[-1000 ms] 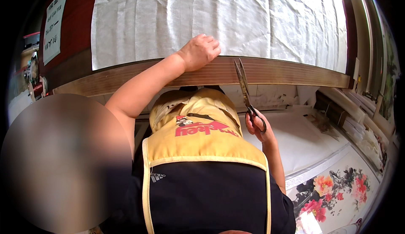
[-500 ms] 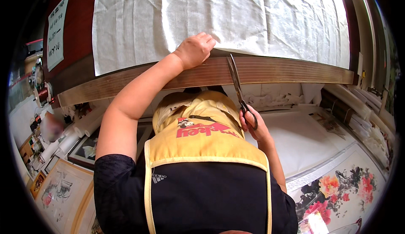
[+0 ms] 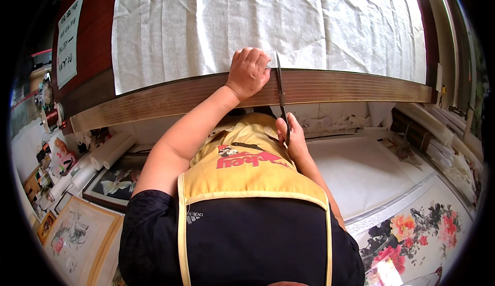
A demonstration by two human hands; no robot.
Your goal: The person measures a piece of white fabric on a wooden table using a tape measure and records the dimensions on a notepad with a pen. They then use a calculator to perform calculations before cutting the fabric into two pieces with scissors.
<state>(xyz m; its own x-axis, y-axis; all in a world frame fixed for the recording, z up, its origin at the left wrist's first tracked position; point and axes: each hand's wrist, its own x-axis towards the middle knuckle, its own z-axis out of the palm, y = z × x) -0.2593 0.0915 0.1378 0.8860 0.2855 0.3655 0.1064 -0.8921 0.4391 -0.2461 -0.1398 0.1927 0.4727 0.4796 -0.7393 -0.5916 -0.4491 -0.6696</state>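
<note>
A creased, silvery-white cloth (image 3: pixel 216 18) lies spread over the table, its near edge running along a long lined wooden strip (image 3: pixel 340 87). At the middle of that edge my left hand (image 3: pixel 249 73) is closed, its thumb and fingers pinching the cloth's border. Just to the right, my right hand (image 3: pixel 293 135) grips the dark handles of a pair of long scissors (image 3: pixel 281 92). The blades point away from me, cross the strip, and their tip lies over the cloth beside my left fingers. Seen nearly edge-on, the blades look close together.
A sheet with dark handwriting (image 3: pixel 68 41) lies on the red-brown table at left. Below the table stand rolled papers (image 3: pixel 113 152), a framed picture (image 3: pixel 77 234) and a flower painting (image 3: pixel 407 239). More rolls (image 3: pixel 438 131) are stacked at the right.
My left hand has shifted right and slightly nearer along the cloth's edge. The scissors have moved left and forward, turning more upright, so their tip now lies over the cloth.
</note>
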